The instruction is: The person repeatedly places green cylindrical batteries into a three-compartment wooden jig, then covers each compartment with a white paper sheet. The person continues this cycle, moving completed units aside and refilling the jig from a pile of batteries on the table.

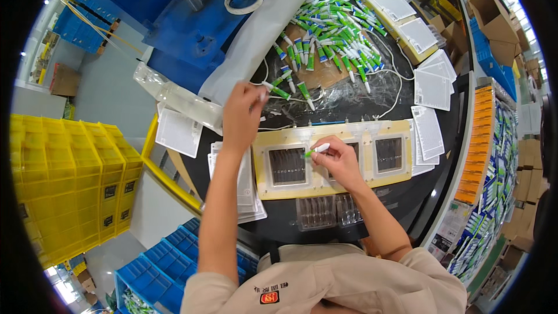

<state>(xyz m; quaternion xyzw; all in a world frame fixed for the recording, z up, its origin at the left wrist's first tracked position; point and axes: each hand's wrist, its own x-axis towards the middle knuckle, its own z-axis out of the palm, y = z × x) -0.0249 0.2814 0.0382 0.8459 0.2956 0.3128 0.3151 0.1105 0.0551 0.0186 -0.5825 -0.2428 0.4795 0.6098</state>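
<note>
Pinched in my right hand (340, 166) is a small green tube with a white cap (318, 149). It is held over a cream-yellow fixture plate (314, 190) with several framed windows, beside the left window (287, 167), where clear ribbed plastic shows. My left hand (243, 113) is raised above the table, left of the fixture, its fingers smeared by motion. Close to those fingertips lies a loose green tube (278, 91) with a white cap. Beyond it, a large heap of green, white and blue tubes (340, 29) spreads over brown cardboard.
A second fixture plate (414, 52) stands at the far right with white cards. More white cards (427, 131) lie right of my fixture. Clear blister trays (317, 213) sit at the near edge. Blue machinery (192, 46) rises far left; yellow crates (70, 174) stand left. White cords cross the table.
</note>
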